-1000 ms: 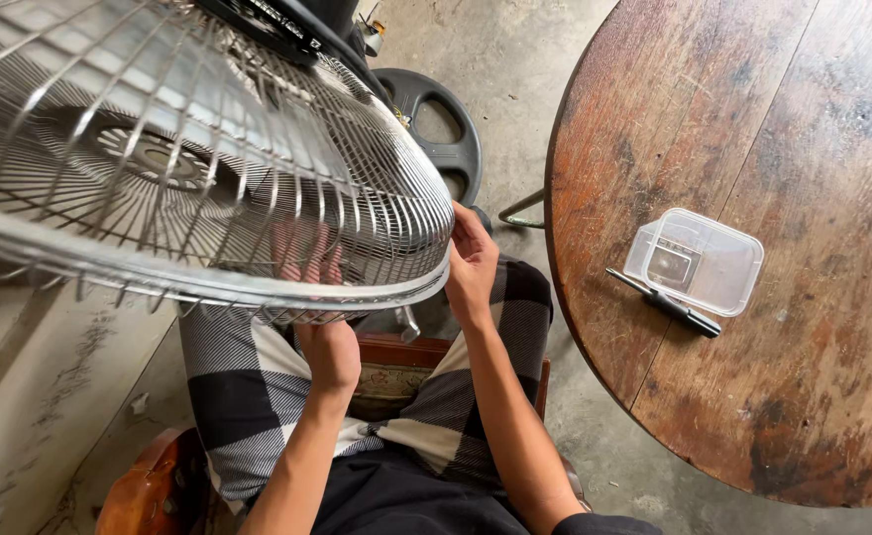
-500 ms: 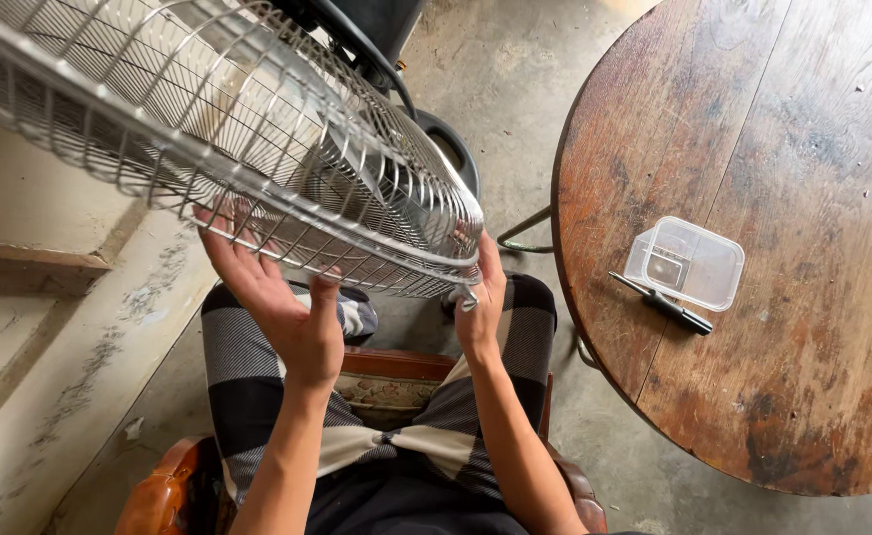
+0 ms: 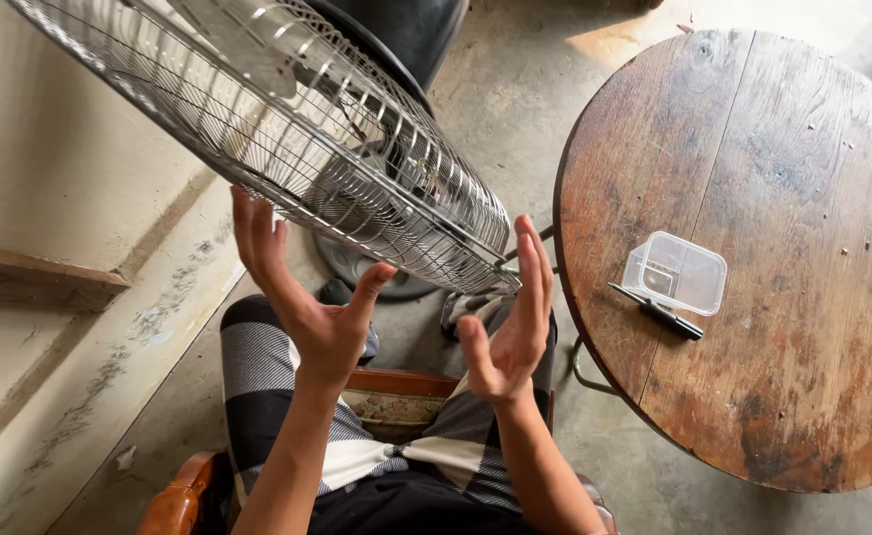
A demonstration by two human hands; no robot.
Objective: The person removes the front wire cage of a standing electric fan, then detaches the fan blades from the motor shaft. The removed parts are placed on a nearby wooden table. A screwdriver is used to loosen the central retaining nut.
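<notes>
Hands first: your left hand (image 3: 302, 297) and right hand (image 3: 510, 322) are both raised, palms facing each other, fingers spread wide and closed on nothing. The wire fan cage (image 3: 287, 129) hangs tilted just above and beyond them, its rim running from upper left down to lower right. Its lower edge ends just above your right fingertips, which look to be touching or nearly touching the rim; your left hand sits below the cage's underside, slightly apart from the wires. So the cage lies up and forward of both palms, and your right hand is the nearer to its low end.

Right of the cage stands the round wooden table (image 3: 803, 416), with a small clear plastic box (image 3: 676, 272) and a dark pen-like tool (image 3: 659, 312) lying against its near side. Below the cage, your checked shorts and the chair seat show.

Compared with half a second ago, the cage has tipped steeper and your left hand has opened away from the rim.
</notes>
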